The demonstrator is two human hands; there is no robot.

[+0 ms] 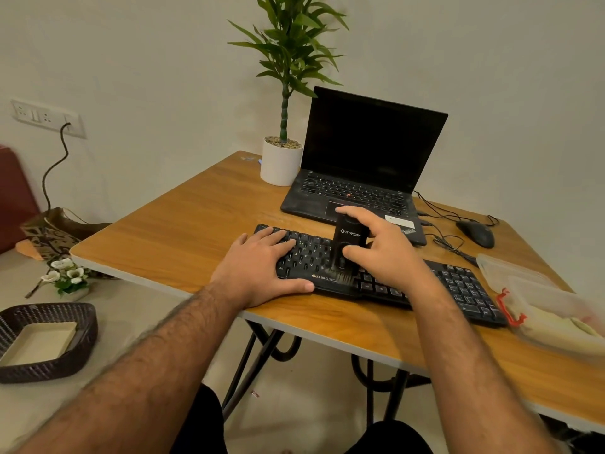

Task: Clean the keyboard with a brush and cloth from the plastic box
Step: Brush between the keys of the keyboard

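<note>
Brushing was underway: right hand (386,253) gripped the black block-shaped brush (347,249) mid-way along the black plastic keyboard (458,283); left hand (262,270) lay flat, steadying; cloth step remained.

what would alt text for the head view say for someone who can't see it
A person's right hand grips a black brush upright, bristles on a black keyboard, while the left hand rests flat on its left end. Behind on the wooden table sit an open laptop and potted plant; a plastic box lies right.
</note>
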